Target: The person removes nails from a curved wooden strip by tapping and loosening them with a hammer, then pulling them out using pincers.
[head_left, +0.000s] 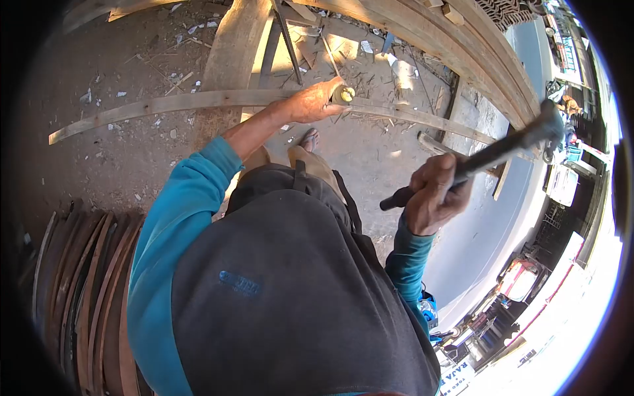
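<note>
Our left hand (310, 102) clamped round yellow-topped tool handle (344, 94) over wooden strip (172, 101), upper centre of frame; our right hand (436, 196), well apart, gripping hammer (496, 152), right side of frame.

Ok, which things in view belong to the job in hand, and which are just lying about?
Seemingly in use:
hammer, in the right hand
round-topped tool, perhaps a chisel, in the left hand
wooden strip

Apparently lying about:
stacked boards, lower left
pale scrap, top centre
</note>
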Demonstrator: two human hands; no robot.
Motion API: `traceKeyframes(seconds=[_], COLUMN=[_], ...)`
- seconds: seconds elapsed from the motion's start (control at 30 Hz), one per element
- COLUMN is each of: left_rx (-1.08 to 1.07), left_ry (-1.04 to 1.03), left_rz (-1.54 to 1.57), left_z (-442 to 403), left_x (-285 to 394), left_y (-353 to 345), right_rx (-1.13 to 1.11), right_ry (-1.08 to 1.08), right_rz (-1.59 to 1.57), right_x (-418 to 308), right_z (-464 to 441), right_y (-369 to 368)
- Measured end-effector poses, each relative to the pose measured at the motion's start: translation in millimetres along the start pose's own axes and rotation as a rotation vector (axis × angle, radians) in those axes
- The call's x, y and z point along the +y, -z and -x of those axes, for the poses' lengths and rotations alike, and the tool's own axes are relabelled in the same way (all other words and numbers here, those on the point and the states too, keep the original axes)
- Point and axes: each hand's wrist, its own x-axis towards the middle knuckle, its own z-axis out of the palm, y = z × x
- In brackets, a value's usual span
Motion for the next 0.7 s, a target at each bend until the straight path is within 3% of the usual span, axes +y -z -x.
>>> traceKeyframes(seconds=[0.07, 0.13, 0.17, 0.2, 0.23, 0.27, 0.33, 0.4, 0.53, 0.67, 0.7], left_rx=[-0.004, 0.011, 0.022, 0.037, 0.046, 0.008, 0.030, -0.019, -0.111, 0.321, 0.385], left_ry=[0.025, 0.043, 0.027, 0.004, -0.009, -0.038, -0.080, 0.104, -0.014, -0.077, -0.052], left_rz=[-0.021, -0.040, -0.053, -0.069, -0.077, -0.069, -0.104, -0.107, -0.090, 0.461, 0.323], left_z=[1.5, 6.2, 7.2, 4.7, 1.2, 4.4, -17.2, 7.4, 13.0, 30.3, 39.5], left_x=[2.8, 1.5, 0.6, 0.6, -5.3, -14.2, -10.1, 9.5, 5.4, -21.8, -26.5], left_y=[0.3, 1.3, 0.8, 1.0, 2.5, -5.1, 25.0, 10.0, 37.2, 76.0, 87.6], right_rx=[0.315, 0.300, 0.247, -0.020, -0.421, -0.513, -0.510, -0.426, -0.253, -0.251, -0.257], right_ry=[0.237, 0.472, 0.437, 0.050, -0.201, -0.162, -0.154, -0.314, -0.225, -0.346, -0.433], right_rz=[-0.162, -0.289, -0.189, 0.170, 0.636, 0.644, 0.511, 0.450, 0.456, 0.467, 0.423], right_x=[-37.2, -3.5, 27.5, 72.1, 116.8, 142.8, 129.3, 93.2, 107.3, 161.6, 175.0], right_z=[-26.9, -29.2, -7.0, 24.4, 55.5, 71.1, 40.8, 53.1, 33.3, 48.3, 54.7], right_y=[-6.7, 6.2, -14.8, -16.0, -17.3, -25.7, -37.5, -18.8, -1.1, 26.8, 31.2])
